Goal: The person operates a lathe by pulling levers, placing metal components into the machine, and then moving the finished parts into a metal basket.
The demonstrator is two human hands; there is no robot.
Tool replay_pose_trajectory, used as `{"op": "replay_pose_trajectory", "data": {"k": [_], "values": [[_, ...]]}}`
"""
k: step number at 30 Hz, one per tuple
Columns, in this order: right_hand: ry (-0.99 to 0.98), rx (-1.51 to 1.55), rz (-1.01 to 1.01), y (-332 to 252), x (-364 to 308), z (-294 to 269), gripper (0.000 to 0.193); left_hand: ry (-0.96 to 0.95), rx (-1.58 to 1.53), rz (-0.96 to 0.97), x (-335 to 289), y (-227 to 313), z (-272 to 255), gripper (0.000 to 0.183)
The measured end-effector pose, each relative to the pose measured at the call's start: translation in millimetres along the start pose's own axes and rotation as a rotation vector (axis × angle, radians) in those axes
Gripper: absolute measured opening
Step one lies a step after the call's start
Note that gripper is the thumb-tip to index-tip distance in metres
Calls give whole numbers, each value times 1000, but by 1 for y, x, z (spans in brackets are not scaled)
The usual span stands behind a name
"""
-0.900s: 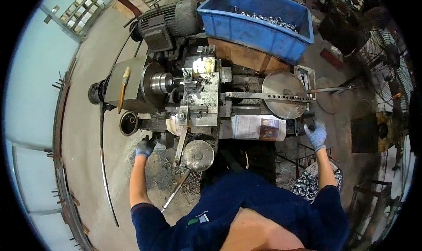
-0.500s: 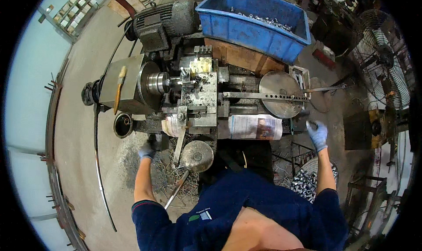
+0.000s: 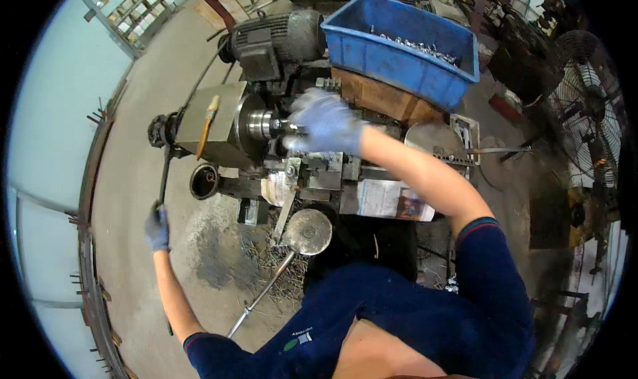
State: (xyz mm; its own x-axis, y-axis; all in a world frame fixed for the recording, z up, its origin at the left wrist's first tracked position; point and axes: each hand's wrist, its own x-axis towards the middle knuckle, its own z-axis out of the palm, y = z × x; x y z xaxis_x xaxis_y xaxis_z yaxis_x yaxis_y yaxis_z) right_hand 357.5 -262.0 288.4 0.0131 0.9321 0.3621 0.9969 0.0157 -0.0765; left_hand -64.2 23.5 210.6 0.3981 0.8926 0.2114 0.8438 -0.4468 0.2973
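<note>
In a grey-blue glove, my left hand [image 3: 157, 227] is closed round a long dark lever [image 3: 165, 176] that hangs from the left end of the lathe-like machine's metal headstock box [image 3: 219, 123]. My right hand [image 3: 325, 123], gloved too, reaches across the slide beside the shiny spindle nose [image 3: 260, 124]. Motion smears its fingers, and whatever lies beneath them is hidden. A wooden-handled brush [image 3: 208, 126] rests on the headstock. In front of the slide, a round metal disc [image 3: 308, 231] adjoins a flat bar and a rod handle.
A blue bin [image 3: 399, 63] with small shiny metal parts stands behind the machine, right of an electric motor [image 3: 279, 40]. Printed paper [image 3: 392, 199] lies on the bed. Metal shavings [image 3: 266, 266] litter the floor. A large fan [image 3: 585, 113] stands far right.
My right hand has come from the right side onto the slide by the spindle. My left hand has moved left from beside the bed and taken hold of the lever. The view has shifted slightly.
</note>
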Motion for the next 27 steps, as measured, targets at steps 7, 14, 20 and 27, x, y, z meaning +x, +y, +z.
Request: {"op": "replay_pose_trajectory", "data": {"k": [7, 14, 20, 27], "values": [[-512, -240, -36, -18, 78, 56, 53, 115, 249, -218, -106, -112, 26, 48], [-504, -192, -79, -29, 76, 46, 49, 79, 121, -218, -147, -68, 20, 32], [-197, -156, 168, 5, 41, -25, 51, -273, -219, -282, -100, -63, 7, 19], [-27, -261, 673, 138, -23, -102, 56, -261, -463, -323, -58, -74, 42, 21]]}}
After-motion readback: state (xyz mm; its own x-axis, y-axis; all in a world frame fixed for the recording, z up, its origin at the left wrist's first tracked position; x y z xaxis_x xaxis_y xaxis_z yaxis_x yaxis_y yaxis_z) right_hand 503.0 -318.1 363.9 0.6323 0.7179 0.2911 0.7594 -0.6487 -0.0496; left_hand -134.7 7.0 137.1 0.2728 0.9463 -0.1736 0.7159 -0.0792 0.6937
